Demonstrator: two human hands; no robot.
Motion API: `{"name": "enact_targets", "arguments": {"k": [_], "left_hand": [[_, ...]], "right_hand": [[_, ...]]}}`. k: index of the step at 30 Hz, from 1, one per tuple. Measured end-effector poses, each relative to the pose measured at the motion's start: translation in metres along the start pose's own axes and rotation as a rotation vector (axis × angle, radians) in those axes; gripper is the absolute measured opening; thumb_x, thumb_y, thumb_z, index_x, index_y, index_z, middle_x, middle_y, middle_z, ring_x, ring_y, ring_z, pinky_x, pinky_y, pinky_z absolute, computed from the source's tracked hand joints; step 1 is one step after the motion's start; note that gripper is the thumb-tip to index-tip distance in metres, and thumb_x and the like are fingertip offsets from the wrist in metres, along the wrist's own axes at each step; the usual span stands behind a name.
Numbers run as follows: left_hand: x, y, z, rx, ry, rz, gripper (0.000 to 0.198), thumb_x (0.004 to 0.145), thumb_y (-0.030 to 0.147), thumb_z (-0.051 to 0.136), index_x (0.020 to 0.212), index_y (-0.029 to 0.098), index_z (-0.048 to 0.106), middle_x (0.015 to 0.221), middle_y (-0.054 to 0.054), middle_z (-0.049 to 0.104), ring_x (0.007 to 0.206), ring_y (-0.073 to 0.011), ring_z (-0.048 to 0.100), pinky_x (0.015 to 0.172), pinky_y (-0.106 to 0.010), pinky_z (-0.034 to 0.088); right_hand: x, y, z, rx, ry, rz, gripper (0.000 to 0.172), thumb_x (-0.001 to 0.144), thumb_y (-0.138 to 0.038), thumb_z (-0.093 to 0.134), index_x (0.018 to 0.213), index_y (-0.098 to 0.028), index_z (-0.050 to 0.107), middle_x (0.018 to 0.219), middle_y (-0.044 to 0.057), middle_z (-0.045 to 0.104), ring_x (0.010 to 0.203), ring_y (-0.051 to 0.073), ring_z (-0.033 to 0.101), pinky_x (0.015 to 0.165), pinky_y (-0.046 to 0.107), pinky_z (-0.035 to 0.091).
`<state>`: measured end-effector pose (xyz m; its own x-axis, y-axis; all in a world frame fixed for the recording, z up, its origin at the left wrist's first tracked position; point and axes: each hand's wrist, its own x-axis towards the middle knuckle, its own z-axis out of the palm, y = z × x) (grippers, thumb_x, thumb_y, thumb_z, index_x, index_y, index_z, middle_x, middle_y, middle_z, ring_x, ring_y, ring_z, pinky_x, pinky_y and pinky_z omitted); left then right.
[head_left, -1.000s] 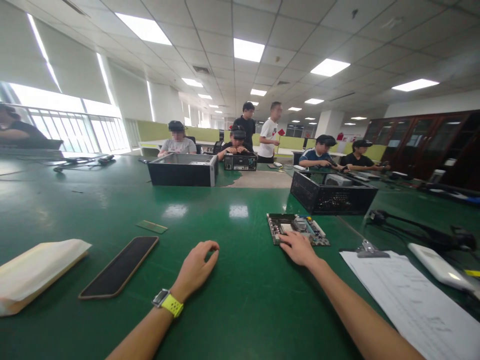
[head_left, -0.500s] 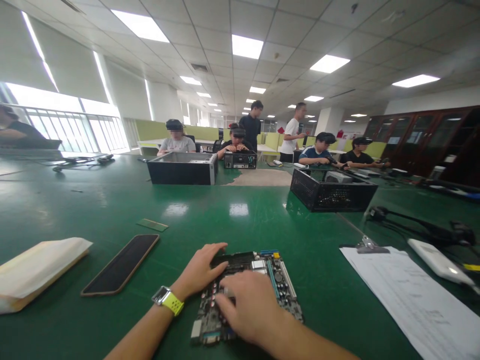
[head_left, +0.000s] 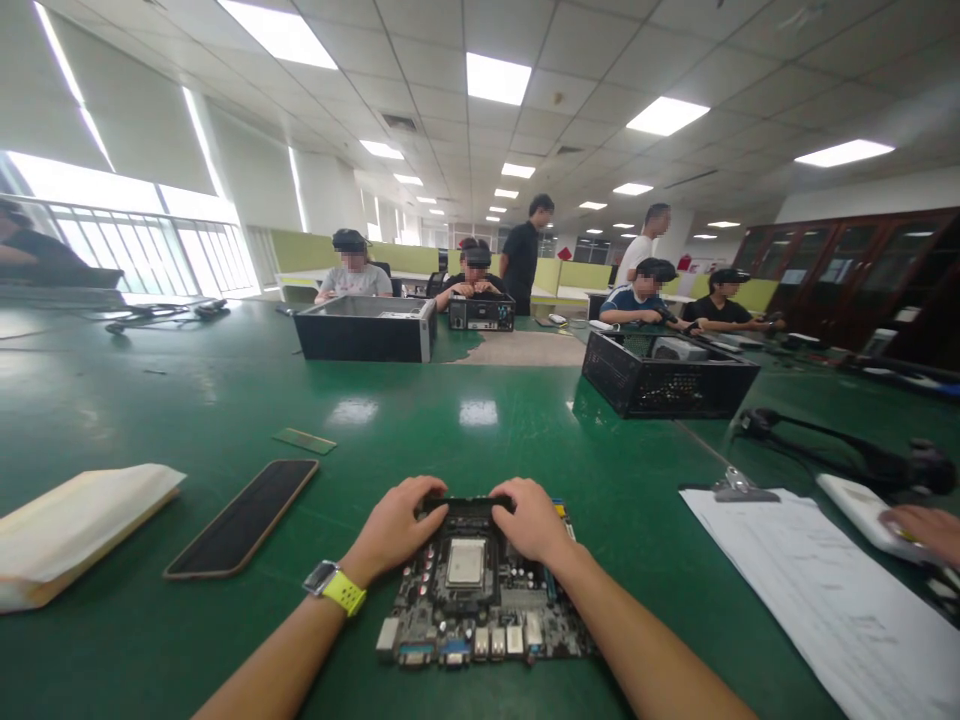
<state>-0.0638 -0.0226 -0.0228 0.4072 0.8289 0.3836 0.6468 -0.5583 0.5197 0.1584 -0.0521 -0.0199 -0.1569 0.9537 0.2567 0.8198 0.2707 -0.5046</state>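
Observation:
On the green table a motherboard (head_left: 517, 600) lies flat in front of me, its ports toward me. A square silver processor (head_left: 466, 563) sits in its socket frame. My left hand (head_left: 401, 525) is closed at the far left of the board, thumb on the near side of a dark strip of slots (head_left: 469, 508) and fingers curled beyond it. Mirroring it, my right hand (head_left: 531, 520) is closed at the strip's other end. What the fingertips press on is partly hidden.
Left of the board lie a phone (head_left: 244, 520), a thin green strip (head_left: 304, 441) and a paper packet (head_left: 82, 525). A clipboard (head_left: 810, 570) is at right, near another person's hand (head_left: 926, 530) on a white device. Computer cases (head_left: 364, 330) (head_left: 667, 375) stand farther back.
My right hand has moved from over the middle of the board to its far edge, uncovering the processor. My left hand has stayed nearly in place. Another person's hand has appeared at right.

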Motion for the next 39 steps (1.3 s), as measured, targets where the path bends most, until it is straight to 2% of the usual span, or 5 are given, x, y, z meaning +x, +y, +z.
{"name": "enact_targets", "arguments": {"k": [6, 14, 39], "left_hand": [[0.0007, 0.0024, -0.0033, -0.001, 0.006, -0.023, 0.014, 0.076, 0.019, 0.047, 0.084, 0.02, 0.058, 0.084, -0.003, 0.063, 0.081, -0.019, 0.058, 0.077, -0.032, 0.046], [0.0013, 0.0, -0.0004, -0.036, 0.038, -0.015, 0.014, 0.078, 0.02, 0.046, 0.086, 0.02, 0.058, 0.088, -0.003, 0.064, 0.085, -0.0195, 0.059, 0.079, -0.033, 0.046], [0.0016, -0.0023, -0.0005, 0.005, 0.023, -0.046, 0.014, 0.078, 0.023, 0.046, 0.083, 0.019, 0.058, 0.086, -0.003, 0.064, 0.084, -0.0198, 0.058, 0.078, -0.033, 0.045]], "right_hand": [[0.0023, 0.0049, 0.0031, 0.074, 0.054, -0.012, 0.021, 0.079, -0.016, 0.049, 0.088, -0.018, 0.067, 0.093, 0.004, 0.066, 0.091, 0.016, 0.056, 0.085, 0.026, 0.039], [0.0028, 0.006, 0.0044, 0.082, 0.063, -0.009, 0.021, 0.081, -0.014, 0.047, 0.087, -0.018, 0.066, 0.091, 0.003, 0.065, 0.09, 0.015, 0.056, 0.083, 0.025, 0.04], [0.0053, 0.0106, 0.0076, 0.151, 0.093, -0.018, 0.019, 0.08, -0.015, 0.047, 0.084, -0.018, 0.065, 0.089, 0.003, 0.065, 0.088, 0.015, 0.055, 0.081, 0.025, 0.039]]}}
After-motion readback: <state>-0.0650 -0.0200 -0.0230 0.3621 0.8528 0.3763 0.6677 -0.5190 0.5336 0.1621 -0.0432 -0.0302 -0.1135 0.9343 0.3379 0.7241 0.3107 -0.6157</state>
